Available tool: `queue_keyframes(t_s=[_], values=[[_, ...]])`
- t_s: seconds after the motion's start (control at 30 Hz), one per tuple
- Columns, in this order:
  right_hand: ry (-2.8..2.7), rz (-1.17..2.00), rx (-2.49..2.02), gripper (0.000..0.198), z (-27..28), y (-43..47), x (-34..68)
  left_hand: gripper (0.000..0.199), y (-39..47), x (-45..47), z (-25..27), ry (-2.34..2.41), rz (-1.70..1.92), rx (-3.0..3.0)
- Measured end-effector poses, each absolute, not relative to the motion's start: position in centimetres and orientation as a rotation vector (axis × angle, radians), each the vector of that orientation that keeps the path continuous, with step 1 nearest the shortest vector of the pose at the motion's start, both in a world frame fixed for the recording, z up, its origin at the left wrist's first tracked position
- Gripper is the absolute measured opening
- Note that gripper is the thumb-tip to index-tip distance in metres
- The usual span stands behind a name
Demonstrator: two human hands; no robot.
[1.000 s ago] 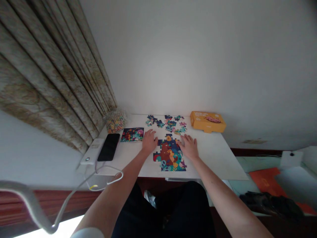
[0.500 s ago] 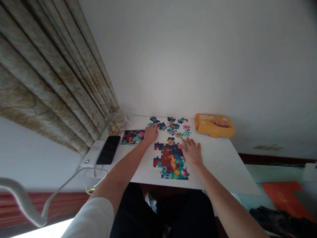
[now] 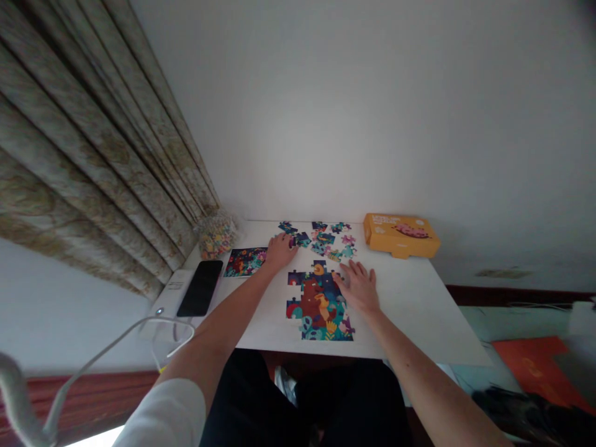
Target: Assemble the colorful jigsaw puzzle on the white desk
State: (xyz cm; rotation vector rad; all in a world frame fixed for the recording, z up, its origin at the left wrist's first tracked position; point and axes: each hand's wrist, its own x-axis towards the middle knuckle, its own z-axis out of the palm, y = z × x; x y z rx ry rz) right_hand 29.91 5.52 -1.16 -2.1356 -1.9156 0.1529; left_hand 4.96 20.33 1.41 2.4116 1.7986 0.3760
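A partly joined jigsaw puzzle [image 3: 321,304] with a brown bear on it lies on the white table in front of me. My right hand [image 3: 359,287] rests at its upper right edge, fingers spread and fingertips touching the puzzle. My left hand [image 3: 280,251] is farther back, with its fingers closed on a puzzle piece [image 3: 292,242] of dark purple colour, mostly hidden by the fingertips. Several loose puzzle pieces [image 3: 325,238] lie just right of that hand. The picture card [image 3: 243,262] lies left of my left hand, its right end partly covered.
An orange box [image 3: 401,234] stands at the back right of the table [image 3: 419,310]. At the left are a black phone [image 3: 201,288], a clear bag of small colourful bits [image 3: 216,236] and a white cable [image 3: 116,338]. A curtain [image 3: 107,143] hangs beside them.
My left hand has shifted slightly among the loose pieces, and a purple piece now shows at its fingertips. My right hand stays at the puzzle's edge. The view has tilted a little.
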Motion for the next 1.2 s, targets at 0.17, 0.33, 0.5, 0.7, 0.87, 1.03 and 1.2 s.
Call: queue_keyframes(t_s=[0.17, 0.33, 0.5, 0.7, 0.87, 1.03, 1.2], values=[[-1.941, 0.165, -2.127, 0.057, -0.9, 5.4, 29.9, 0.049, 23.1, 6.0, 1.7, 1.746, 0.163, 2.435], [-1.934, 0.193, -2.136, 0.058, -0.7, 5.5, 29.9, 0.041, 23.8, 6.0, 2.3, 1.877, 0.157, 2.401], [-1.914, 0.226, -2.161, 0.058, -0.5, 5.7, 29.8, 0.049, 23.5, 9.2, 1.9, 1.441, 0.219, 2.663], [-1.903, 0.227, -2.157, 0.059, -0.6, 5.7, 29.8, 0.06, 22.4, 11.9, 0.6, 1.631, 0.063, 2.514], [-1.883, 0.22, -2.146, 0.06, -0.6, 5.6, 29.7, 0.057, 22.9, 12.5, 1.3, 1.789, 0.229, 2.488], [-1.876, 0.223, -2.145, 0.059, -0.3, 5.6, 29.7, 0.041, 24.9, 16.1, 2.3, 1.264, 0.229, 2.759], [-1.871, 0.231, -2.13, 0.059, -0.3, 5.6, 29.8, 0.047, 25.2, 17.4, 2.2, 1.545, 0.212, 2.653]])
